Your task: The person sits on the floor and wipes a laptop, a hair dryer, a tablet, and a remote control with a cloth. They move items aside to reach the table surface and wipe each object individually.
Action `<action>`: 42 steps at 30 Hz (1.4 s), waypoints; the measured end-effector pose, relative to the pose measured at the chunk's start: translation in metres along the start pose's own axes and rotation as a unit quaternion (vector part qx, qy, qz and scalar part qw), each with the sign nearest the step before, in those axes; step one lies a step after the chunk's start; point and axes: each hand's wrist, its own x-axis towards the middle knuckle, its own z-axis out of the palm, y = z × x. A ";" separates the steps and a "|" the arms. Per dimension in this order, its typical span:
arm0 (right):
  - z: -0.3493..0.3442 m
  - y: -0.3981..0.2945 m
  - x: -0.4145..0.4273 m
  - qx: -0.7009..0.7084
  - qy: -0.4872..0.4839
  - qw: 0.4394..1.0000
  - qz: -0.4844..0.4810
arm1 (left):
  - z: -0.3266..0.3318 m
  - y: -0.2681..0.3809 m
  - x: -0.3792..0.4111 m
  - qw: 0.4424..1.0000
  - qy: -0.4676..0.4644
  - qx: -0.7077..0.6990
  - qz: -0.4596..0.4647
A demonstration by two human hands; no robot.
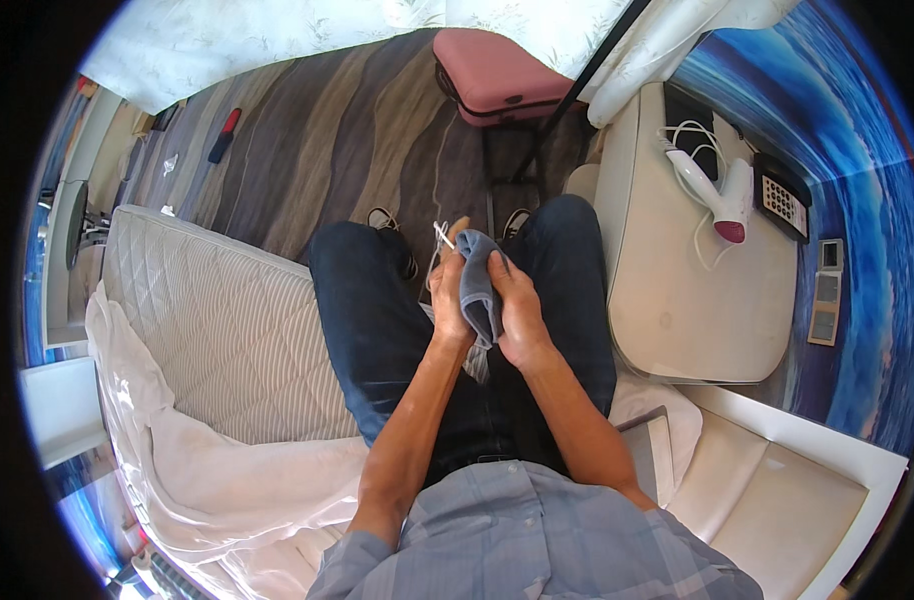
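Observation:
Between my two hands, over my lap, is a grey-blue cloth piece (476,274) with a dark opening at its lower end; its exact kind is unclear. My left hand (449,296) presses on its left side, and my right hand (518,307) grips its right side with the thumb near the top. A tan, rounded object (457,227) sticks out beyond the cloth, with a thin white cord (438,244) beside my left fingers. What joins the cord and the tan object is hidden. Some striped material (476,366) shows below the cloth between my legs.
A striped mattress (232,330) with a rumpled white sheet (254,487) lies at left. At right, a bedside table (689,300) bears a white hair dryer (716,195) and a telephone (782,199). A pink suitcase (502,71) and a red and dark blue object (224,136) are on the carpet ahead.

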 end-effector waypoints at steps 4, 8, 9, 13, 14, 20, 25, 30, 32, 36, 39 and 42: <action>0.005 0.009 -0.016 -0.150 0.040 0.986 -0.052 | -0.013 -0.001 0.010 0.984 0.028 0.144 0.101; 0.003 0.026 -0.032 -0.409 0.030 0.899 -0.154 | -0.050 -0.009 0.022 0.849 0.067 0.462 0.249; -0.001 0.030 -0.034 -0.419 0.028 0.894 -0.155 | -0.041 -0.008 0.024 0.926 0.061 0.333 0.169; 0.002 0.025 -0.033 -0.368 0.097 0.893 -0.240 | 0.001 0.015 0.013 0.999 0.025 0.032 -0.001; 0.001 0.023 -0.031 -0.352 0.113 0.893 -0.257 | 0.003 0.017 0.013 0.995 0.007 0.092 0.021; -0.022 -0.013 -0.036 -0.503 0.008 0.850 -0.156 | -0.002 0.033 0.007 0.999 -0.002 -0.003 -0.033; -0.061 -0.031 -0.030 -0.098 0.108 0.985 -0.090 | -0.007 0.048 -0.006 0.984 -0.042 0.103 -0.138; -0.055 -0.040 -0.010 -0.144 0.016 0.989 -0.008 | 0.014 0.048 -0.023 0.874 -0.108 0.464 -0.093; -0.051 -0.014 -0.001 -0.336 -0.012 0.942 0.015 | 0.015 0.035 -0.031 0.788 -0.149 0.592 0.076; -0.033 -0.012 -0.012 -0.579 0.102 0.807 -0.045 | 0.022 0.023 -0.051 0.658 -0.089 0.738 0.116; -0.035 -0.015 -0.012 -0.596 0.102 0.796 -0.018 | 0.024 0.020 -0.055 0.624 -0.070 0.771 0.110; -0.037 -0.016 -0.009 -0.605 0.103 0.789 -0.021 | 0.031 0.025 -0.056 0.606 -0.070 0.785 0.110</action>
